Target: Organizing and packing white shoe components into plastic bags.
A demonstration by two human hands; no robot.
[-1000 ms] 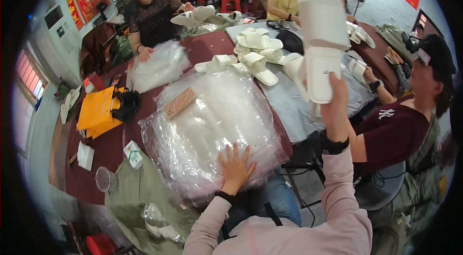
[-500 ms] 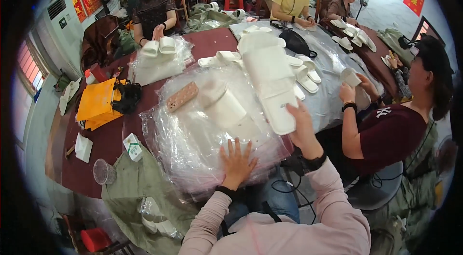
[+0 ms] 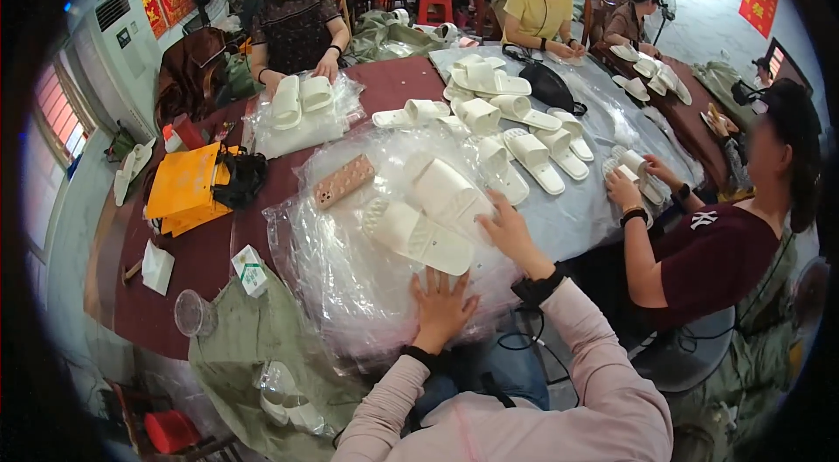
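A white slipper lies on a stack of clear plastic bags. My left hand rests flat on the bags with fingers spread, fingertips at this slipper's near end. Beyond it and slightly to the right is a second white slipper, also on the stack. My right hand has thumb and fingers at the right end of that second slipper, gripping its edge. Part of the grip is hidden by the hand itself.
A patterned pink-brown case lies on the bags. Several white slippers are beyond the stack. An orange bag, white carton and clear cup stand left. Co-workers sit around, one close on the right.
My right hand has lowered the raised slipper onto the bags, moving leftward. Two slippers now lie side by side there. My left hand has shifted slightly right, still flat.
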